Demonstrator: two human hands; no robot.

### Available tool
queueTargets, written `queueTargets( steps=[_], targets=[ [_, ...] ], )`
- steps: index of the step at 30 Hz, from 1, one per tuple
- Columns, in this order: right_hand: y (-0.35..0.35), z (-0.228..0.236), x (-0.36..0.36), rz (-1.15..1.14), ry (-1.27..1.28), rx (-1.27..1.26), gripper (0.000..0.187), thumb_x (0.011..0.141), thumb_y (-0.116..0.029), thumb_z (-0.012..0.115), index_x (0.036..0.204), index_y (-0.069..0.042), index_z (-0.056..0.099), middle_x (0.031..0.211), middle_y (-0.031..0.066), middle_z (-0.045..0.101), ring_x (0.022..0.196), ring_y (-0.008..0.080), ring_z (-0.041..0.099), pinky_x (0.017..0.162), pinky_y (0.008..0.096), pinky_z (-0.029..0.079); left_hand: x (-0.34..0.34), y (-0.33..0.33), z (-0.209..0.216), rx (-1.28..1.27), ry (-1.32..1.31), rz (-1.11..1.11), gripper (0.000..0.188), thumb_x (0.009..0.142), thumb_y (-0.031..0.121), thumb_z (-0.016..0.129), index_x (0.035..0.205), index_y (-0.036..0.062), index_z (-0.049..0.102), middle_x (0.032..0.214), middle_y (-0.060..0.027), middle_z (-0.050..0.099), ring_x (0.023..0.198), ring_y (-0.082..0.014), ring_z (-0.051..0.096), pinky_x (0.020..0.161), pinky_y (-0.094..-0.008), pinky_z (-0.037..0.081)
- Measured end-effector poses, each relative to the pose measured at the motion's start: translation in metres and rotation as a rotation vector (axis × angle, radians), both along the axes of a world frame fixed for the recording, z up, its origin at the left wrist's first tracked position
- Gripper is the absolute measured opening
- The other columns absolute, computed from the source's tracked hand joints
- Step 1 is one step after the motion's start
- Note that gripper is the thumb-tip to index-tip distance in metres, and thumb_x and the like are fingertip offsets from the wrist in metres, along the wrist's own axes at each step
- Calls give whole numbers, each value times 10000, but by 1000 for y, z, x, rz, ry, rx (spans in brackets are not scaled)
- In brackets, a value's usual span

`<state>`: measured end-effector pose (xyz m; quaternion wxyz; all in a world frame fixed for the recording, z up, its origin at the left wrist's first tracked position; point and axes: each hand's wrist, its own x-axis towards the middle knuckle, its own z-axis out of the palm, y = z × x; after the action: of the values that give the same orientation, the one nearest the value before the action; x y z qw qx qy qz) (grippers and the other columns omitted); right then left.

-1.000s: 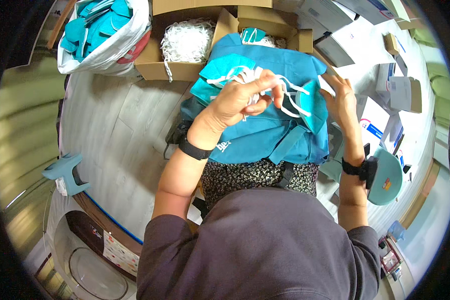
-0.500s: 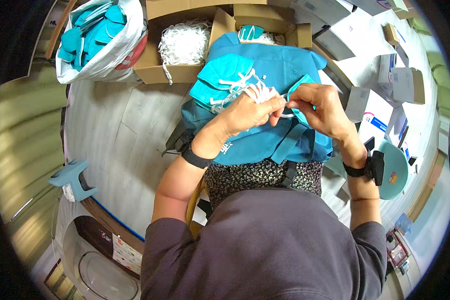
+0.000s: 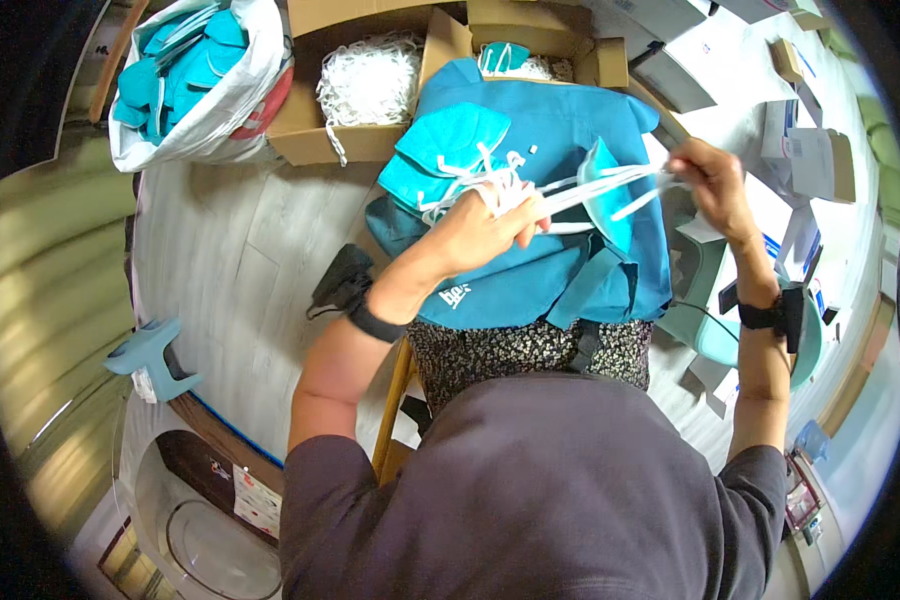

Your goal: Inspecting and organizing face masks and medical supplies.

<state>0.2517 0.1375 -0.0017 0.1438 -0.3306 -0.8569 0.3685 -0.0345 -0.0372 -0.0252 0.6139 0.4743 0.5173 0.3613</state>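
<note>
My left hand [image 3: 482, 232] is closed around a bunch of white elastic straps [image 3: 500, 190] above my lap. My right hand [image 3: 718, 188], partly blurred, is drawn out to the right and pinches strap ends. Several straps stretch taut between the two hands. A teal face mask [image 3: 602, 205] hangs among these stretched straps, seen nearly edge-on. To the left of it, a small pile of teal masks [image 3: 440, 150] rests beyond my left hand. Under everything lies a blue-green cloth [image 3: 530, 115] spread over my lap.
A white sack [image 3: 205, 120] of teal masks stands at the far left. Beside it, a cardboard box [image 3: 360, 150] holds a heap of white straps [image 3: 370, 85]. A smaller carton [image 3: 610, 65] holds another mask. White boxes [image 3: 820, 165] lie scattered at right, near a pale teal stool [image 3: 705, 325].
My right hand has moved away from my left, rightward and slightly up, stretching the straps. The mask now stands between the hands. My left hand stays nearly in place.
</note>
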Motion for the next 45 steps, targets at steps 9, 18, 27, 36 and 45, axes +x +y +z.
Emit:
queueTargets(
  steps=[9, 18, 27, 36, 45],
  targets=[
    [-55, 15, -52, -67, 229, -436, 184, 996, -157, 556, 960, 5, 635, 839, 59, 659, 769, 111, 616, 670, 263, 494, -9, 13, -17, -35, 125, -200, 294, 774, 7, 610, 1058, 27, 684, 909, -23, 683, 812, -105, 607, 708, -259, 490],
    [-129, 8, -95, 561, 215, 281, 194, 688, -113, 633, 870, -56, 597, 932, 91, 611, 872, 264, 607, 750, 382, 505, 8, 21, -14, -568, -378, -104, 420, 967, 359, 580, 975, -46, 688, 752, -55, 677, 460, -13, 425, 390, -190, 272],
    [-158, 6, -86, 480, 297, 388, 407, 698, -123, 619, 1088, -10, 623, 1063, 120, 640, 789, 214, 627, 638, 327, 520, -15, 26, 25, -26, -397, 265, 270, 999, 241, 572, 850, 39, 673, 647, 55, 517, 545, -13, 411, 454, -189, 286],
    [-102, -42, -95, -131, 24, -194, 408, 798, -80, 747, 1145, -9, 543, 1009, 198, 588, 703, 296, 641, 648, 411, 524, -72, 9, 82, 274, -448, 597, 314, 1026, 284, 516, 932, 1, 612, 563, 79, 352, 473, 2, 283, 416, -185, 183],
    [-81, -104, -147, -166, -34, -60, 371, 771, -76, 724, 1087, -27, 536, 1050, 254, 542, 869, 479, 592, 757, 498, 523, -65, 9, 73, 188, -455, 662, 319, 1022, 290, 520, 937, -5, 608, 570, 71, 373, 463, -3, 292, 390, -188, 192]
  ],
)
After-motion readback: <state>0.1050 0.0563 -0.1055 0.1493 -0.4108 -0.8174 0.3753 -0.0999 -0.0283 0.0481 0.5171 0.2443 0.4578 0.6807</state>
